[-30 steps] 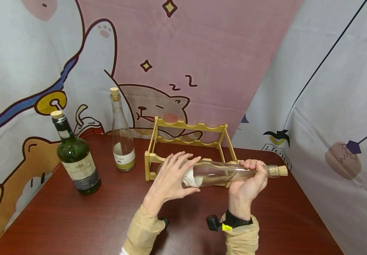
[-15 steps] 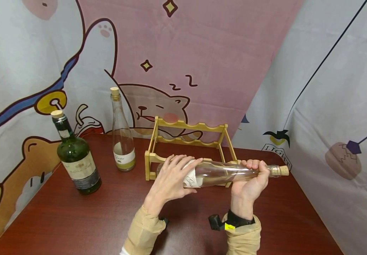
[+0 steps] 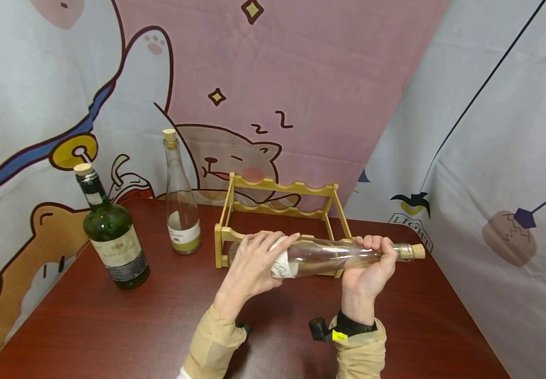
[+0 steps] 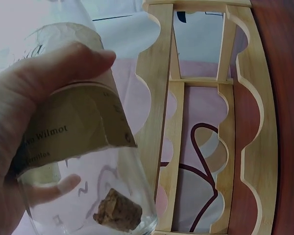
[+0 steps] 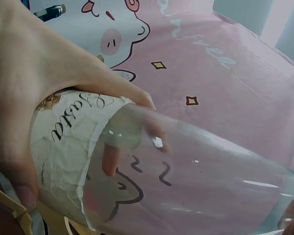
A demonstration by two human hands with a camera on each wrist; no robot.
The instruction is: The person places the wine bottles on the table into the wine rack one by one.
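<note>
The bottle (image 3: pixel 322 257) lies on its side in both hands in front of the rack (image 3: pixel 277 210), its long axis nearly level and running left to right, roughly along the rack's front rail. The neck points to the person's right, ending in a cork (image 3: pixel 417 251); the base points left. Whether the glass touches the rack I cannot tell.

The left hand (image 3: pixel 254 268) has its grip round the base end, fingers spread and bent over the label (image 3: pixel 282 264) — parted only as far as the bottle's width. The right hand (image 3: pixel 367 273) has its grip curled round the neck end, fingertips and thumb on the glass, palm turned up.

The left wrist view shows what the head view hides: a loose cork (image 4: pixel 118 210) inside the bottle, down by the base, and a gold band (image 4: pixel 73 122) printed with "Wilmot". It also shows the scalloped rails of the rack, beside the bottle. The right wrist view gives the label's cursive lettering and, through the clear glass, fingertips on the far side; the neck's end is out of its frame.

Only the head view takes in the whole tabletop (image 3: pixel 126 331), where a green bottle (image 3: pixel 116 242) and a clear bottle (image 3: pixel 182 210) stand upright left of the rack — both corked.
</note>
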